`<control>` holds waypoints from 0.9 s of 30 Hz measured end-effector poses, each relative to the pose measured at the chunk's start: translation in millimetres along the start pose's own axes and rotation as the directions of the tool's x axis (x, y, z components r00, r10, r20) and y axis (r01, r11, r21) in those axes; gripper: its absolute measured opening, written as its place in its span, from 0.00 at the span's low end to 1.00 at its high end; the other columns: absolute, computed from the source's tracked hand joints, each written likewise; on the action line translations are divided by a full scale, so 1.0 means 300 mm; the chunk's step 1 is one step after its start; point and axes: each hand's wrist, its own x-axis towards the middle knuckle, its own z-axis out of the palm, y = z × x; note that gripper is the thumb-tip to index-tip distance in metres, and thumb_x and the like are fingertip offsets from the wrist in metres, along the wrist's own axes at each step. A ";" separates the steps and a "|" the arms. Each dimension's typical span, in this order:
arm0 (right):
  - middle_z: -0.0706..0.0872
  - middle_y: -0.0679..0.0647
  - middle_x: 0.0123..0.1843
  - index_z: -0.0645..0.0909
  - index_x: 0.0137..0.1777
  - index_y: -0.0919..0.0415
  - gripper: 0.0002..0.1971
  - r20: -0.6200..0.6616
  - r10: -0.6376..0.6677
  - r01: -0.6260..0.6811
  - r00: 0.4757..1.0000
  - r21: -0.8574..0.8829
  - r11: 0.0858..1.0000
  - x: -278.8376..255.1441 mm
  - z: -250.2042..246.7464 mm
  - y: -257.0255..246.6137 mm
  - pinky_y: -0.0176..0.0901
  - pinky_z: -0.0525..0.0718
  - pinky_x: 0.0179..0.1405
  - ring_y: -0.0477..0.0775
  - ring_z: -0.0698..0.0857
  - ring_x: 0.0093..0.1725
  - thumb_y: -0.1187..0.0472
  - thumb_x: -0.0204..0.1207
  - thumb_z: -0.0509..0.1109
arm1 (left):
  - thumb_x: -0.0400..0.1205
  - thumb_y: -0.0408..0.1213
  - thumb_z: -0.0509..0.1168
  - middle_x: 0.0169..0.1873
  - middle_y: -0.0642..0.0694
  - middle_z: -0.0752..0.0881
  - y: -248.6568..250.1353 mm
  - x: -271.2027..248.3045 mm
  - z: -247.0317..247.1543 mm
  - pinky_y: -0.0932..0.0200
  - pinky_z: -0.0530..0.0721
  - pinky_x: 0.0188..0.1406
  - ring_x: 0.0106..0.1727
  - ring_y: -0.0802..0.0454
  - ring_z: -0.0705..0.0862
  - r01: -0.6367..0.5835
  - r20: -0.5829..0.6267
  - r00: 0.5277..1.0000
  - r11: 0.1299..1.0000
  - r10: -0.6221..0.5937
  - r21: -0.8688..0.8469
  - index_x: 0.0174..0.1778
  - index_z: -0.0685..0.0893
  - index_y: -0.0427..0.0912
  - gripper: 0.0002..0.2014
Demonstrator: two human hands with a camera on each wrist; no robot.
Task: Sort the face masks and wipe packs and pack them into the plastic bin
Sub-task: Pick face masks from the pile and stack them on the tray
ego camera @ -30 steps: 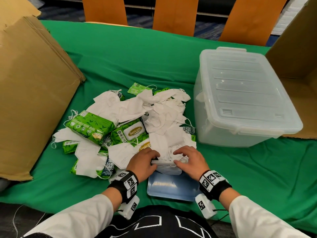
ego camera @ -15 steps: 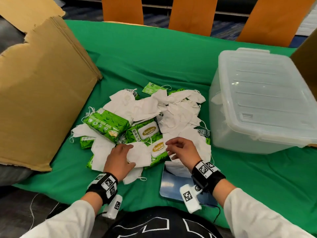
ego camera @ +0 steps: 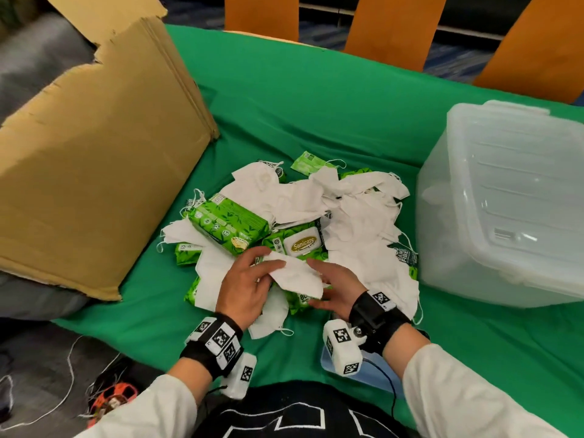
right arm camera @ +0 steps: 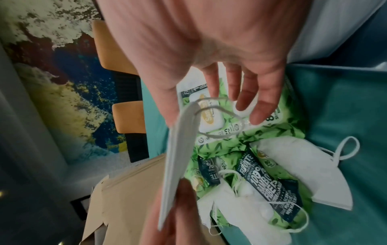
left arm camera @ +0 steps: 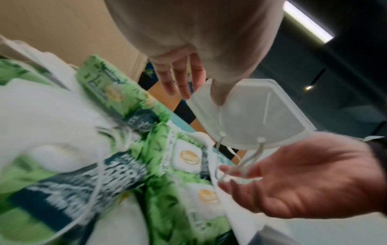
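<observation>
Lying across both hands above the near edge of the pile: one white folded face mask point(ego camera: 295, 275), flat, long axis running from upper left to lower right in the head view, its pointed end toward the Sanicare pack point(ego camera: 301, 245). Left hand point(ego camera: 249, 287): fingers point(ego camera: 271, 267) curled over the mask's left end, thumb beneath, grasping it. Right hand point(ego camera: 339, 287): palm turned inward, fingers relaxed and spread under the mask's right end, touching it without closing; the ear loops point(left arm camera: 234, 167) hang over those fingers in the left wrist view.

Beneath and behind: pile of loose white masks point(ego camera: 357, 222) mixed with green wipe packs point(ego camera: 229, 226), heaped on the green tabletop point(ego camera: 316, 115). One mask point(ego camera: 271, 314) lies on the near side, under the left wrist.

Right of the pile: translucent plastic bin point(ego camera: 502, 200), lid on, standing on the tabletop just beside the outer masks.

Near edge, under the right wrist: pale blue flat tray or lid point(ego camera: 373, 377), partly hidden.

Left: flattened cardboard sheets point(ego camera: 101, 159), leaning over the tabletop's edge.

Far side: three orange chair backs point(ego camera: 395, 26).
</observation>
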 end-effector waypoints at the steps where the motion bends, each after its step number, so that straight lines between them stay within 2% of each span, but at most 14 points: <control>1: 0.89 0.66 0.61 0.85 0.63 0.65 0.25 0.044 -0.016 0.015 0.999 0.029 0.999 -0.002 0.003 -0.005 0.61 0.90 0.49 0.68 0.88 0.58 0.54 0.69 0.85 | 0.77 0.25 0.65 0.68 0.46 0.84 0.024 -0.002 -0.007 0.61 0.79 0.70 0.68 0.52 0.82 -0.026 -0.007 1.000 0.998 0.026 -0.055 0.57 0.94 0.49 0.20; 3: 0.88 0.70 0.63 0.84 0.65 0.71 0.23 0.123 -0.061 0.044 0.990 0.138 0.989 -0.010 0.008 -0.011 0.64 0.88 0.60 0.69 0.88 0.62 0.65 0.70 0.82 | 0.77 0.22 0.64 0.70 0.46 0.83 0.056 -0.011 -0.018 0.64 0.76 0.73 0.71 0.54 0.82 -0.066 0.007 0.998 0.991 0.067 -0.117 0.60 0.93 0.47 0.22; 5: 0.89 0.71 0.61 0.83 0.67 0.73 0.21 0.137 -0.114 0.089 0.984 0.176 0.980 -0.026 -0.001 -0.016 0.59 0.90 0.56 0.68 0.90 0.59 0.73 0.72 0.77 | 0.82 0.23 0.66 0.72 0.50 0.82 0.042 -0.022 -0.039 0.65 0.74 0.75 0.73 0.57 0.79 -0.028 0.029 0.999 0.993 0.032 -0.114 0.68 0.89 0.49 0.22; 7: 0.90 0.71 0.58 0.85 0.65 0.72 0.21 0.092 -0.181 0.163 0.979 0.174 0.971 -0.044 -0.016 -0.027 0.55 0.92 0.50 0.66 0.92 0.53 0.76 0.71 0.75 | 0.84 0.30 0.70 0.71 0.53 0.81 -0.027 -0.030 -0.075 0.59 0.76 0.72 0.71 0.57 0.79 0.116 0.011 0.993 0.992 -0.116 -0.052 0.74 0.83 0.52 0.22; 8: 0.90 0.72 0.58 0.85 0.64 0.73 0.21 0.086 -0.192 0.172 0.977 0.198 0.965 -0.049 -0.025 -0.025 0.56 0.92 0.51 0.67 0.92 0.54 0.75 0.69 0.76 | 0.84 0.33 0.71 0.70 0.52 0.80 -0.079 -0.039 -0.097 0.55 0.79 0.69 0.68 0.53 0.80 0.221 -0.015 0.975 0.975 -0.221 -0.006 0.74 0.82 0.52 0.22; 11: 0.89 0.73 0.62 0.83 0.66 0.75 0.25 0.072 -0.167 0.145 0.983 0.247 0.958 -0.057 -0.057 -0.015 0.61 0.90 0.57 0.70 0.89 0.61 0.75 0.66 0.75 | 0.82 0.41 0.74 0.69 0.44 0.78 -0.236 -0.074 -0.162 0.46 0.81 0.66 0.66 0.42 0.82 0.524 -0.063 0.850 0.829 -0.523 0.194 0.73 0.81 0.49 0.23; 14: 0.88 0.74 0.63 0.81 0.68 0.77 0.28 0.015 -0.125 0.117 0.992 0.255 0.960 -0.064 -0.082 0.010 0.64 0.89 0.59 0.73 0.87 0.64 0.75 0.66 0.75 | 0.77 0.48 0.78 0.68 0.40 0.78 -0.347 -0.120 -0.190 0.42 0.82 0.65 0.66 0.38 0.81 0.612 0.021 0.746 0.698 -0.666 0.372 0.76 0.77 0.47 0.31; 16: 0.88 0.73 0.62 0.81 0.67 0.78 0.24 0.007 -0.112 0.106 0.994 0.284 0.953 -0.079 -0.092 0.027 0.65 0.90 0.57 0.73 0.88 0.63 0.75 0.69 0.74 | 0.76 0.49 0.79 0.61 0.42 0.81 -0.383 -0.131 -0.195 0.44 0.83 0.60 0.61 0.40 0.82 0.642 0.039 0.715 0.677 -0.698 0.359 0.76 0.76 0.48 0.34; 18: 0.90 0.70 0.59 0.84 0.61 0.73 0.15 -0.021 -0.121 0.122 0.992 0.275 0.954 -0.097 -0.101 0.039 0.64 0.91 0.51 0.70 0.91 0.57 0.74 0.75 0.73 | 0.75 0.48 0.80 0.54 0.44 0.83 -0.391 -0.127 -0.193 0.46 0.83 0.56 0.57 0.42 0.82 0.640 0.016 0.719 0.670 -0.695 0.376 0.72 0.80 0.48 0.30; 20: 0.93 0.64 0.50 0.85 0.52 0.64 0.04 -0.079 -0.137 0.152 0.987 0.233 0.960 -0.107 -0.116 0.051 0.55 0.91 0.36 0.62 0.92 0.43 0.70 0.80 0.72 | 0.75 0.47 0.80 0.55 0.44 0.83 -0.377 -0.119 -0.187 0.46 0.83 0.57 0.58 0.41 0.81 0.610 -0.013 0.740 0.663 -0.673 0.434 0.65 0.86 0.48 0.23; 21: 0.93 0.61 0.47 0.84 0.50 0.60 0.02 -0.111 -0.147 0.168 0.983 0.217 0.962 -0.107 -0.128 0.058 0.51 0.87 0.34 0.59 0.91 0.38 0.67 0.81 0.72 | 0.74 0.48 0.81 0.56 0.43 0.82 -0.370 -0.115 -0.181 0.45 0.84 0.57 0.59 0.41 0.82 0.613 -0.014 0.736 0.657 -0.677 0.438 0.62 0.87 0.49 0.22; 23: 0.93 0.59 0.46 0.83 0.54 0.57 0.04 -0.153 -0.161 0.189 0.975 0.188 0.964 -0.111 -0.148 0.070 0.49 0.83 0.35 0.58 0.90 0.36 0.61 0.82 0.73 | 0.73 0.51 0.81 0.59 0.43 0.81 -0.354 -0.110 -0.169 0.45 0.84 0.57 0.61 0.40 0.82 0.631 0.012 0.717 0.657 -0.697 0.414 0.59 0.85 0.51 0.21; 27: 0.91 0.60 0.46 0.84 0.56 0.57 0.06 -0.158 -0.175 0.196 0.972 0.127 0.972 -0.140 -0.173 0.077 0.43 0.82 0.25 0.57 0.87 0.33 0.61 0.81 0.74 | 0.73 0.56 0.79 0.57 0.48 0.80 -0.302 -0.099 -0.133 0.48 0.80 0.60 0.62 0.43 0.80 0.521 0.076 0.775 0.702 -0.627 0.486 0.51 0.83 0.57 0.16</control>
